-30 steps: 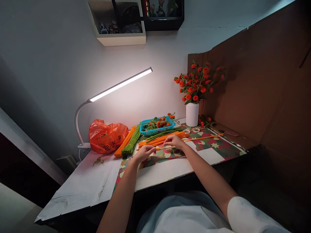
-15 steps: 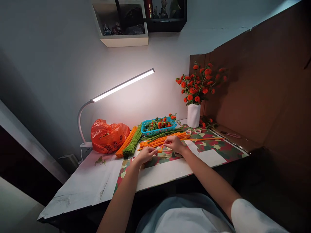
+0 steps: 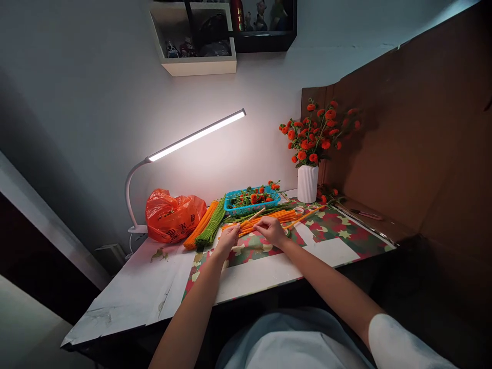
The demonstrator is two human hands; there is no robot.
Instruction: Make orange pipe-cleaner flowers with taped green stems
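My left hand (image 3: 229,239) is closed round the lower end of a thin pale stick (image 3: 257,214), which slants up to the right. My right hand (image 3: 272,230) pinches an orange pipe cleaner (image 3: 309,214), whose free length runs up to the right past the hand. Both hands are close together in front of a pile of orange pipe cleaners (image 3: 282,216). Left of them lie an orange bundle (image 3: 200,225) and a green bundle (image 3: 211,223). What exactly is between the fingertips is too small to tell.
A blue basket (image 3: 246,209) with orange flowers stands behind the pile. An orange plastic bag (image 3: 172,218) and a lit lamp (image 3: 198,134) are at the left. A white vase (image 3: 307,184) of flowers stands at the back right, beside a cardboard wall (image 3: 403,138).
The stick in my left hand has swung from nearly level to slanting up. My left hand has tilted upward, and the long orange pipe cleaner's free end has moved left and up.
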